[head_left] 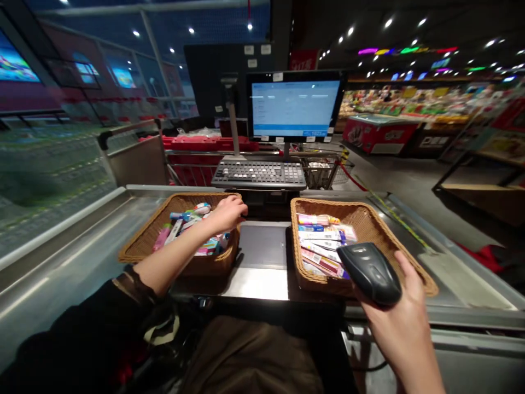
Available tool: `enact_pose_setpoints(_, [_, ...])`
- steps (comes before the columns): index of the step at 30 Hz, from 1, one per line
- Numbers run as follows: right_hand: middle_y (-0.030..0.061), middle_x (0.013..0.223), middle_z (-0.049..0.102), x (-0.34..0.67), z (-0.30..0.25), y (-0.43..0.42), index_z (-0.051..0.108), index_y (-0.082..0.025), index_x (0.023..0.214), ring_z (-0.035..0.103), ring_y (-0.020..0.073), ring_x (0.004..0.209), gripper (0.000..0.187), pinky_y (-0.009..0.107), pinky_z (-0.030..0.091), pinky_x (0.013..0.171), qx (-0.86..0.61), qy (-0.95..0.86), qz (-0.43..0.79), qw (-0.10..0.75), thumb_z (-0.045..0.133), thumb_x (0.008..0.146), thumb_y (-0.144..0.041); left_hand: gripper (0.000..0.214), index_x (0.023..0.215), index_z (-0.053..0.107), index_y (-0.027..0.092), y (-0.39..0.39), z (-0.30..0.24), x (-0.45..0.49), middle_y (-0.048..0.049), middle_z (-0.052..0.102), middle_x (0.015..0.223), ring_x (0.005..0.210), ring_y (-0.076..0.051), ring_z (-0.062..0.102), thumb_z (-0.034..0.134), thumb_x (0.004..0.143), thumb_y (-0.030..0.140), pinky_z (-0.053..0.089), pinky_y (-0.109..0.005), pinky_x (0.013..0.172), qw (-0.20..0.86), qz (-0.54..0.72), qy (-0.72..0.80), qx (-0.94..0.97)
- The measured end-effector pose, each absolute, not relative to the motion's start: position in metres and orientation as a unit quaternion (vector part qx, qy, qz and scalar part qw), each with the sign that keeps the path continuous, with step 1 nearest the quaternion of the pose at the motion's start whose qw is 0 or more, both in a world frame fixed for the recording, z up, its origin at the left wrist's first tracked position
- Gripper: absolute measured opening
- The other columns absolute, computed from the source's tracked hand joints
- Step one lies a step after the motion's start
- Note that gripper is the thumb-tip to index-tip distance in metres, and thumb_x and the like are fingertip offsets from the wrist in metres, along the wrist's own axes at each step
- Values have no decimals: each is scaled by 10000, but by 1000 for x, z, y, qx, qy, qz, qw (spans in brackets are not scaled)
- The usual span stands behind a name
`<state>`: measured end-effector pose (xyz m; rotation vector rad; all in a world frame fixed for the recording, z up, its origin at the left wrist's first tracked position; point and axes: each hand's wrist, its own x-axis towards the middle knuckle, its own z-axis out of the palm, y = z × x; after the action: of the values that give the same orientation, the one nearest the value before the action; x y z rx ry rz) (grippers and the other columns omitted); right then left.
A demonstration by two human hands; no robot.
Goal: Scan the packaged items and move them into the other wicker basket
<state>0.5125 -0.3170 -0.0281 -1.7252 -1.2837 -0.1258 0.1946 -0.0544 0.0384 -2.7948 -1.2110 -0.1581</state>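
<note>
In the head view, my right hand (pixel 404 314) is closed around a black handheld barcode scanner (pixel 371 271). The scanner hangs above the near side of the right wicker basket (pixel 375 216), its head pointing left over several slim packaged boxes and tubes (pixel 322 238). My left hand (pixel 230 212) is at the back right corner of the left wicker basket (pixel 141 241), its fingers bent over the rim. Below and left of that hand, small colourful packs (pixel 176 227) lie in the basket, partly hidden by my forearm.
Between the baskets is a flat grey scanner plate (pixel 262 246) set in the metal counter (pixel 258 284). Behind it stand a black keyboard (pixel 259 174) and a lit monitor (pixel 293 106). Shopping carts (pixel 192 167) are beyond; a metal side ledge (pixel 451 273) runs at the right.
</note>
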Motion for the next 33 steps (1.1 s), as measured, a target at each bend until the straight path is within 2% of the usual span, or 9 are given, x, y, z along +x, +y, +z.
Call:
enact_pose_setpoints(3, [147,1622,313,491,-23,-304,695,-156,1081,353,376,1481,389,538,276,1226,-683,-559,-45,468,626,862,-469,156,957,719,236,-43,29,135,-85,691,1080,1208,-302,531,645,822,258,455,-414,998,27,5,-446,-895])
enact_pose_setpoints(9, [167,1621,297,454,-17,-283,664,-154,1193,356,372,1476,423,558,278,1221,-640,-625,-30,445,646,852,-405,171,889,757,249,-47,-10,82,-86,738,985,1056,-319,637,649,766,301,484,-452,964,-40,64,-479,-875])
enact_pose_setpoints(15, [152,1641,264,435,-17,-273,649,-185,1223,259,410,1516,423,627,223,1220,-634,-644,-17,428,652,846,-375,311,1014,762,256,-48,-21,86,-113,724,1135,1175,-347,596,534,809,203,474,-515,991,-23,65,-469,-881])
enact_pose_setpoints(18, [148,1642,264,432,-18,-270,672,-189,1201,271,421,1507,395,635,233,1210,-636,-655,-21,407,645,854,-376,312,943,763,237,-40,-23,87,-120,731,1123,1189,-355,578,502,803,136,438,-572,1010,-13,74,-468,-880])
enact_pose_setpoints(21, [147,1637,270,433,-19,-270,673,-188,1185,272,414,1508,383,626,236,1211,-636,-657,-21,405,649,846,-365,261,868,748,228,-34,-27,86,-117,739,1079,1184,-363,580,559,744,97,406,-618,1021,-11,84,-469,-879])
enact_pose_setpoints(25, [141,1632,278,435,-22,-270,666,-190,1176,287,408,1502,380,622,261,1204,-640,-652,-14,406,657,839,-364,225,849,735,223,-35,-21,83,-101,742,1057,1233,-363,550,641,707,75,346,-645,1068,-3,75,-449,-891])
enact_pose_setpoints(27, [134,1639,267,433,-20,-270,671,-192,1164,298,408,1498,365,621,273,1200,-643,-651,-7,404,658,841,-361,242,891,732,213,-36,-12,80,-111,735,1102,1282,-366,514,635,731,59,301,-669,1088,13,62,-443,-894])
enact_pose_setpoints(30, [149,1636,273,427,-15,-271,671,-175,1131,320,401,1490,325,615,286,1197,-645,-643,-2,413,633,857,-346,267,941,714,212,-35,1,71,-120,703,1219,1314,-358,490,602,775,36,227,-706,1108,62,5,-449,-892])
enact_pose_setpoints(33, [166,1622,295,420,-11,-273,670,-157,1086,320,396,1492,298,605,289,1202,-648,-635,-6,422,592,873,-351,265,946,693,231,-31,13,56,-92,725,1162,1291,-340,508,601,790,39,180,-707,1129,112,-74,-461,-877])
